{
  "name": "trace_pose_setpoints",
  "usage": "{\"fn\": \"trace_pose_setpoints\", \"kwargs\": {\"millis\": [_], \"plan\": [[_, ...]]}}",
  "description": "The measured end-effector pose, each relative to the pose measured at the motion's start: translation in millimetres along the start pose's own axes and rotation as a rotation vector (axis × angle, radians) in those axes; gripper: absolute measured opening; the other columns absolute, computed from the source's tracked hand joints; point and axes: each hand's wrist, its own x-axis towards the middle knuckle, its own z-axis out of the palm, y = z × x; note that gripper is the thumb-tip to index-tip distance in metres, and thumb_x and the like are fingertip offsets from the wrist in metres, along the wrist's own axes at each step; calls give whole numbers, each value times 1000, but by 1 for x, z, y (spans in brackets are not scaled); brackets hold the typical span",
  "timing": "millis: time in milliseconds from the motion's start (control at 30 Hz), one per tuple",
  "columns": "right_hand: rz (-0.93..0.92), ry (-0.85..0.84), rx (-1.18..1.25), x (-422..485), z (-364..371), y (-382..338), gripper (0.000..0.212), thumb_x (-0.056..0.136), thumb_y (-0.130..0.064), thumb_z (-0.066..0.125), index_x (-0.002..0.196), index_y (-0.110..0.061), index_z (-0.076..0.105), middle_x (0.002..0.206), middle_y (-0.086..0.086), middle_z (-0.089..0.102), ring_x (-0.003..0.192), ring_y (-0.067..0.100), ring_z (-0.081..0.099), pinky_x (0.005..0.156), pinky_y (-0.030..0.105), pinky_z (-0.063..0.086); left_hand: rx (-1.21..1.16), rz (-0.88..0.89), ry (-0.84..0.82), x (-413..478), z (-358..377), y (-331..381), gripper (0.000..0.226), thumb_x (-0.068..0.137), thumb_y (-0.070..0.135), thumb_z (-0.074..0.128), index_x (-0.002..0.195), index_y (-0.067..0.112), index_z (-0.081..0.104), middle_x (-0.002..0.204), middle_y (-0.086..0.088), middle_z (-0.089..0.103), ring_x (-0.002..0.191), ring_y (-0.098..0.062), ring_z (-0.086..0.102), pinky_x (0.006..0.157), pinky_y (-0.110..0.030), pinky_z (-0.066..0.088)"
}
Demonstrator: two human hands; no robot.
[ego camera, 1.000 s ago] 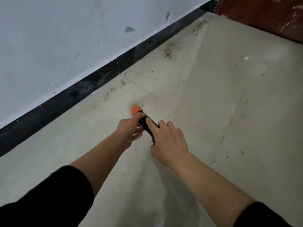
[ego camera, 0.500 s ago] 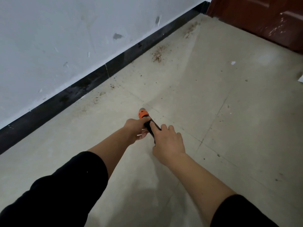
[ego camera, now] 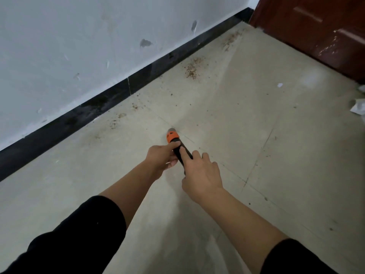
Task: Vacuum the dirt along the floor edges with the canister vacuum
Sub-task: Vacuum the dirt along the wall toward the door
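Clasping the vacuum wand (ego camera: 172, 137), fingers (ego camera: 184, 153) of left hand (ego camera: 160, 155) and right hand (ego camera: 201, 173) hide its shaft.

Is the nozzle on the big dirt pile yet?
Not on it. The nozzle sits well short of the dirt pile, which lies farther along the baseboard.

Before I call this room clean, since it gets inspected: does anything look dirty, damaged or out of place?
Brown dirt lies scattered along the baseboard, thickest toward the door. Crumpled paper sits on the floor at the right edge, and the wall paint is chipped.
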Motion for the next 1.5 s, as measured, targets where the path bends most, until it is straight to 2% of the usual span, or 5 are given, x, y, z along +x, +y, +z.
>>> {"fn": "trace_pose_setpoints", "kwargs": {"millis": [167,333,600,833,1500], "plan": [[32,-9,-30,16,-9,-11,78,88,-18,58,151,-23,13,124,8,46,112,27,43,74,35,33,-102,-12,-49,14,-3,7,21,86,18,74,91,0,64,105,-20,70,98,-26,70,80,-29,58],[3,-32,-7,24,-20,-6,77,86,-15,55,150,-25,14,118,6,46,103,26,42,71,35,32,-122,-27,-63,18,-4,18,22,86,15,73,95,-2,64,101,-21,70,90,-23,71,70,-24,59],[-99,15,45,49,-6,19,78,87,-18,53,151,-30,9,116,4,46,101,25,42,70,33,34,-133,-28,-47,43,-1,24,24,83,19,74,93,-2,66,82,-11,74,83,-20,72,75,-28,57],[-186,70,140,57,7,40,78,85,-22,55,150,-34,14,110,-1,47,99,22,45,76,35,46,-175,46,-33,46,7,11,25,85,20,72,95,-2,65,93,-14,73,83,-20,72,69,-24,57],[-360,110,189,38,42,11,77,90,-26,51,153,-33,8,110,-3,47,93,17,41,70,29,41,-206,119,119,14,-42,-21,18,87,19,70,93,3,64,96,-14,74,94,-23,71,77,-28,56]]}}
